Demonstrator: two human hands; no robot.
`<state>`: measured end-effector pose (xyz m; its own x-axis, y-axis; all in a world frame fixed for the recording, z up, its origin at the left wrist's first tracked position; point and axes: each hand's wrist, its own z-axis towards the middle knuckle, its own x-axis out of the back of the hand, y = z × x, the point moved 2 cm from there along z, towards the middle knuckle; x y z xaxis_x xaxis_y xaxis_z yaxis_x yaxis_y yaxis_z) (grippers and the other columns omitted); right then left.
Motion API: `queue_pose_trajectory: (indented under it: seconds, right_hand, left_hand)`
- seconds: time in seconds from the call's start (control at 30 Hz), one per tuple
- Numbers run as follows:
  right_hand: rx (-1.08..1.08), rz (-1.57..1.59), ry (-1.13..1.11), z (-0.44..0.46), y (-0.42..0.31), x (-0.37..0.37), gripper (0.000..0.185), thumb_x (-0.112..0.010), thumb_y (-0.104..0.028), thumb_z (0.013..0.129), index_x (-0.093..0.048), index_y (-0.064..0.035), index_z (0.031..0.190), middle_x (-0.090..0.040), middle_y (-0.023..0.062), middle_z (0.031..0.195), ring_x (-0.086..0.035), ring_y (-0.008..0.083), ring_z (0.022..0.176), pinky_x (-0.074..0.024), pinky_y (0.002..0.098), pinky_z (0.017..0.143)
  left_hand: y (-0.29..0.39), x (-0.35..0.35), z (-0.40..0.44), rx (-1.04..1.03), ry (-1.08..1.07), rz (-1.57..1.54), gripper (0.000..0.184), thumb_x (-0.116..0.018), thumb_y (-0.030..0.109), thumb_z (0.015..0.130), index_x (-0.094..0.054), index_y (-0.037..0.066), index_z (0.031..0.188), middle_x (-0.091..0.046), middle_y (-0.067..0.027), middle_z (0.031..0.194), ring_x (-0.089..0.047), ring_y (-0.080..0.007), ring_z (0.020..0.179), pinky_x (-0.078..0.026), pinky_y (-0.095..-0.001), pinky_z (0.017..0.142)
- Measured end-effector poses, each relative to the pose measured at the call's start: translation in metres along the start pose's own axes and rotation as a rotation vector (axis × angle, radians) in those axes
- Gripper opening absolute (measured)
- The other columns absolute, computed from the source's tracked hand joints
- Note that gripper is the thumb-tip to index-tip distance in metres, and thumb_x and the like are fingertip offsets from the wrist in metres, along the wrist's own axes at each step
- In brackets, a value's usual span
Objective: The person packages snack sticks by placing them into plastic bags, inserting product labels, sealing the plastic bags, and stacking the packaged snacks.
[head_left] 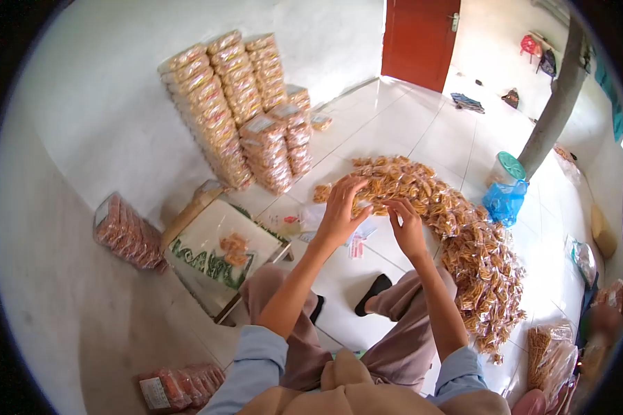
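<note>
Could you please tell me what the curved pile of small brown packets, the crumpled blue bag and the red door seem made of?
Curved pile of small brown packets: probably clear, glossy plastic film, judging by crinkled glints.
Crumpled blue bag: likely thin plastic, by its creases and sheen.
Red door: perhaps painted wood or metal; its even colour leaves that open.

Red rectangular door (417, 45) at 1 o'clock, silver handle (455, 22). Red bag (531, 45) hung on white wall (491, 41), tall grey pillar (555, 104): both 2 o'clock. Green-lidded white bucket (509, 166) near 3.
</note>
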<state>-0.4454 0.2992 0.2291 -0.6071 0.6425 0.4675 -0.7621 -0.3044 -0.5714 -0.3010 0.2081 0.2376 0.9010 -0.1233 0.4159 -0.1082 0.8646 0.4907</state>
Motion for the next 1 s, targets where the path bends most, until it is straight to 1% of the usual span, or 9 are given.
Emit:
queue_pose_trajectory:
  seconds: [0.1, 0.23, 0.33, 0.4, 0.57, 0.73, 0.83, 0.97, 1.0]
  right_hand:
    - [-0.016, -0.022, 0.030, 0.008, 0.028, 0.035, 0.015, -0.051, 0.000, 0.080, -0.059, -0.0006, 0.092, -0.058, 0.0152, 0.089, -0.058, 0.0311, 0.080, -0.0457, 0.0352, 0.071]
    - [-0.112, -0.103, 0.164, 0.001, 0.055, 0.094, 0.018, -0.050, 0.000, 0.080, -0.061, -0.0022, 0.094, -0.061, 0.0138, 0.083, -0.060, 0.0265, 0.074, -0.0458, 0.0333, 0.068]
    - [-0.285, -0.155, 0.251, -0.017, 0.091, 0.136, 0.020, -0.051, 0.000, 0.080, -0.061, -0.0041, 0.096, -0.062, 0.0122, 0.086, -0.061, 0.0237, 0.079, -0.0464, 0.0316, 0.070]
    - [-0.369, -0.174, 0.292, -0.034, 0.119, 0.159, 0.018, -0.050, -0.003, 0.082, -0.061, -0.0048, 0.097, -0.064, 0.0107, 0.086, -0.062, 0.0194, 0.079, -0.0473, 0.0286, 0.071]
    - [-0.584, -0.220, 0.229, -0.076, 0.178, 0.177, 0.018, -0.048, -0.009, 0.086, -0.061, -0.0058, 0.099, -0.065, 0.0073, 0.087, -0.062, 0.0139, 0.078, -0.0479, 0.0262, 0.068]
    - [-0.743, -0.143, 0.118, -0.135, 0.248, 0.159, 0.019, -0.048, -0.010, 0.087, -0.061, -0.0063, 0.099, -0.065, 0.0056, 0.087, -0.061, 0.0130, 0.077, -0.0471, 0.0259, 0.068]
    - [-0.881, -0.115, 0.070, -0.161, 0.268, 0.144, 0.018, -0.050, -0.009, 0.085, -0.061, -0.0051, 0.097, -0.064, 0.0076, 0.085, -0.061, 0.0159, 0.076, -0.0471, 0.0274, 0.069]
    - [-0.891, -0.167, -0.027, -0.225, 0.319, 0.125, 0.021, -0.050, -0.008, 0.085, -0.059, -0.0053, 0.103, -0.063, 0.0071, 0.091, -0.059, 0.0135, 0.078, -0.0473, 0.0271, 0.069]
    - [-0.989, -0.196, -0.015, -0.242, 0.328, 0.118, 0.019, -0.052, -0.008, 0.083, -0.059, -0.0050, 0.101, -0.062, 0.0084, 0.091, -0.058, 0.0167, 0.081, -0.0465, 0.0293, 0.072]
  left_hand:
    - [0.006, -0.023, 0.012, -0.021, -0.143, -0.018, 0.031, -0.060, 0.013, 0.078, -0.053, 0.008, 0.108, -0.054, -0.0085, 0.110, -0.043, -0.0269, 0.113, -0.033, -0.0377, 0.094]
    - [0.010, -0.078, 0.029, 0.096, -0.225, -0.238, 0.024, -0.054, 0.017, 0.084, -0.056, 0.006, 0.106, -0.058, -0.0074, 0.106, -0.051, -0.0211, 0.105, -0.038, -0.0332, 0.090]
    - [0.013, -0.138, 0.041, 0.327, -0.263, -0.587, 0.025, -0.053, 0.019, 0.086, -0.055, 0.004, 0.107, -0.057, -0.0069, 0.108, -0.051, -0.0181, 0.105, -0.037, -0.0310, 0.092]
    - [0.015, -0.183, 0.045, 0.377, -0.281, -0.703, 0.027, -0.051, 0.021, 0.088, -0.054, 0.002, 0.107, -0.056, -0.0077, 0.109, -0.051, -0.0156, 0.105, -0.037, -0.0295, 0.093]
    - [0.011, -0.278, 0.020, 0.576, -0.176, -1.132, 0.029, -0.053, 0.025, 0.086, -0.055, 0.003, 0.106, -0.056, -0.0077, 0.109, -0.050, -0.0143, 0.105, -0.038, -0.0260, 0.089]
    - [-0.025, -0.326, -0.052, 0.795, -0.256, -1.025, 0.027, -0.049, 0.026, 0.087, -0.055, 0.010, 0.107, -0.057, -0.0031, 0.107, -0.051, -0.0116, 0.102, -0.035, -0.0237, 0.080]
    - [-0.041, -0.347, -0.093, 1.072, -0.260, -0.899, 0.027, -0.047, 0.024, 0.086, -0.054, 0.012, 0.109, -0.058, -0.0010, 0.104, -0.051, -0.0099, 0.094, -0.036, -0.0258, 0.076]
    - [-0.055, -0.387, -0.136, 1.150, -0.374, -0.869, 0.027, -0.047, 0.025, 0.086, -0.053, 0.013, 0.109, -0.058, -0.0009, 0.103, -0.051, -0.0091, 0.095, -0.036, -0.0263, 0.076]
    - [-0.057, -0.397, -0.146, 1.185, -0.402, -0.868, 0.027, -0.047, 0.026, 0.086, -0.052, 0.013, 0.110, -0.058, -0.0008, 0.103, -0.051, -0.0089, 0.096, -0.036, -0.0264, 0.077]
